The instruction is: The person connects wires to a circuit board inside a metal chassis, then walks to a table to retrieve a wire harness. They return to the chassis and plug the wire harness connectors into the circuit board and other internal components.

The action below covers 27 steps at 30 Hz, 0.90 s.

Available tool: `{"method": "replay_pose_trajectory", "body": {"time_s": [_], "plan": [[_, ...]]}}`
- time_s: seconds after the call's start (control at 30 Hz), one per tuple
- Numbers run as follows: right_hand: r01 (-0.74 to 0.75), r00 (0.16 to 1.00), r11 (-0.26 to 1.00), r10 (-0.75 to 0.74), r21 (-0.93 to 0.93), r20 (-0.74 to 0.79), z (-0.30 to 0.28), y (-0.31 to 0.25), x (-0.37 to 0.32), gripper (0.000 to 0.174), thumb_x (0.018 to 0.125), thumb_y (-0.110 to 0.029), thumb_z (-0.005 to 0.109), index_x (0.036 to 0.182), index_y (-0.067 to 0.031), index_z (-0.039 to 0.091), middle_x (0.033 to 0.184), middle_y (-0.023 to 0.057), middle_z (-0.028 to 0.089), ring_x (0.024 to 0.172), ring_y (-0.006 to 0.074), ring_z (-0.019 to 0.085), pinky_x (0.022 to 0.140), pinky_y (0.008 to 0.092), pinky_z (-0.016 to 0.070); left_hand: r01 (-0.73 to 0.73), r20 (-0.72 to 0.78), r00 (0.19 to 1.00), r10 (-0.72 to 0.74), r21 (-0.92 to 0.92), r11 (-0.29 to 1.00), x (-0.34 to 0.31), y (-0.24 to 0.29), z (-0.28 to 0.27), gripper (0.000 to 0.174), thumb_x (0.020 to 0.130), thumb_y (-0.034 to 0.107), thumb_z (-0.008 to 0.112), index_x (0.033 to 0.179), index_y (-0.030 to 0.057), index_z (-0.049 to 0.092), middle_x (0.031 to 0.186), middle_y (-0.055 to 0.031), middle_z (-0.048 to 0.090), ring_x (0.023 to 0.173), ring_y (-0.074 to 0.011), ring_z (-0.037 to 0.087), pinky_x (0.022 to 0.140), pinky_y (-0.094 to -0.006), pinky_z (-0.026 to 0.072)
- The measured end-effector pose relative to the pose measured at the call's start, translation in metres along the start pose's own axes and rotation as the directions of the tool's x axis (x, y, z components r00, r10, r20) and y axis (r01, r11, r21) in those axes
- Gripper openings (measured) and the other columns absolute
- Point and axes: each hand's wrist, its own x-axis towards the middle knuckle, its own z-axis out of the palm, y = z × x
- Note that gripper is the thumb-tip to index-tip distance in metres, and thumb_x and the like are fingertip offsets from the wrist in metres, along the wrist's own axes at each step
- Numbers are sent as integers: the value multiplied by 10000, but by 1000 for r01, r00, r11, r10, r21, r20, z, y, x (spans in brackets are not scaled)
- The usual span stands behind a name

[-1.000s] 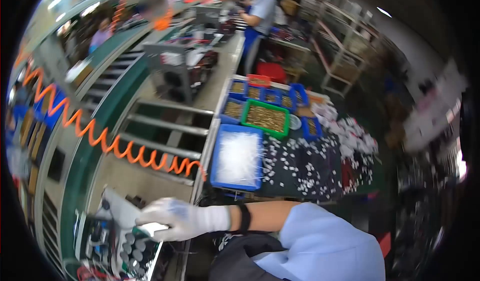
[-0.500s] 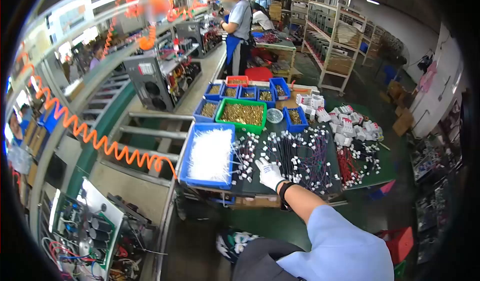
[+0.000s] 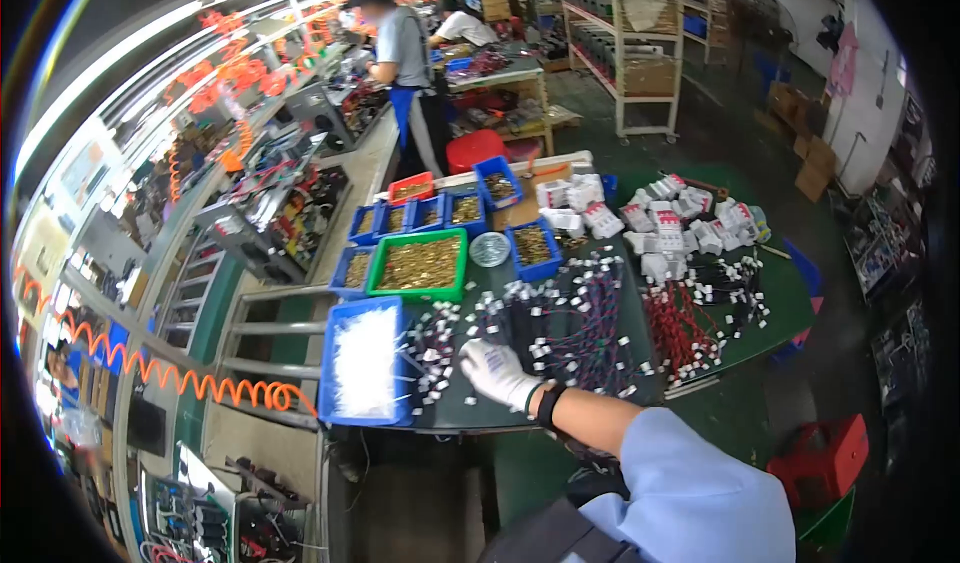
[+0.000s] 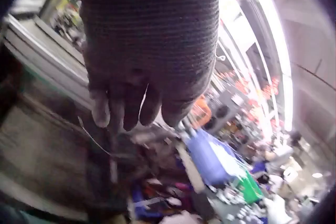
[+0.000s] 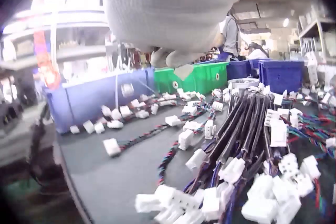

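Note:
In a white glove, the right hand (image 3: 497, 373) reaches over the dark table mat, between the blue tray of white strips (image 3: 366, 361) and the bundles of cables with white connectors (image 3: 590, 333). Its fingertips hang above the mat in the right wrist view, where the glove (image 5: 176, 14) hides part of them; no grasped item can be made out. Dark cables (image 5: 239, 129) fan out beside and below it. The left hand (image 4: 149, 50), also gloved, hangs with loose fingers and nothing visible in them; the head view does not show it.
A green bin of brass-coloured parts (image 3: 418, 266) stands among small blue bins. White connector packs (image 3: 670, 225) and red cables (image 3: 672, 328) lie to the right. At the lower left is an open circuit unit (image 3: 215, 513), below an orange coiled hose (image 3: 180, 373). A person (image 3: 405, 63) stands beyond.
The right hand has gone from the circuit unit at the left to the cable table, then shifted slightly among the cables. The head view has turned toward the table.

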Motion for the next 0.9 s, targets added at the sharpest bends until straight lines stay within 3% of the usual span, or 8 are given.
{"method": "replay_pose_trajectory", "body": {"time_s": [0.03,0.1,0.23,0.37,0.47,0.67,0.73,0.9], "plan": [[-10,994,993,-4,122,111,-15,-7,-24,162,873,-234,571,975,-114,608,911,129,658,827,333,656,723,448,518,-187,150,968,201,-103,977,32,132,77,403,961,275,587,1232,-22,568,933,-71,627,785,-122,560,613,-233,451],[-81,942,949,-27,305,333,-59,-18,-67,168,874,-259,591,962,-115,602,909,131,662,858,330,655,754,443,512,6,374,921,112,-302,953,76,184,181,473,988,280,514,1348,-22,471,1276,-138,559,1110,-192,569,919,-322,457],[-66,696,968,-130,242,706,-109,11,-84,263,877,-302,588,1053,-111,631,974,127,680,940,319,653,824,417,512,226,584,799,141,-510,830,107,221,282,448,1022,334,406,1269,-14,540,1160,-129,626,1025,-215,610,891,-334,487],[-98,940,993,69,70,333,-171,103,-62,293,840,-293,597,1075,-125,644,1009,107,649,923,302,647,798,425,524,324,533,846,-3,-509,798,108,221,317,480,1031,410,374,1183,-4,561,1018,-132,668,752,-163,621,661,-300,521],[73,827,918,163,-390,539,-171,160,-67,189,831,-238,622,992,-144,652,997,76,604,1006,291,597,803,432,493,289,555,831,-38,-372,882,96,236,329,468,1024,426,393,1136,7,568,967,-115,676,553,-96,537,474,-255,454],[-15,987,993,32,113,-155,-188,145,-49,97,810,-187,627,862,-106,618,823,45,656,773,292,617,770,424,456,203,634,771,55,-327,923,99,240,327,474,1017,434,414,1184,17,568,1002,-123,669,595,-89,562,481,-239,459],[54,998,998,-53,14,-13,-190,126,-44,108,771,-185,638,853,-117,626,810,33,656,789,261,632,775,409,460,129,639,752,160,-381,916,102,243,340,455,1027,355,436,1333,24,496,1142,-96,632,927,-134,601,787,-285,498],[308,905,949,-314,68,286,-137,104,-77,73,812,-184,590,867,-149,622,771,27,633,809,231,637,839,381,446,68,661,718,216,-376,924,100,265,358,336,1010,192,422,1285,63,564,1206,-67,597,995,-143,591,852,-279,490]]}}
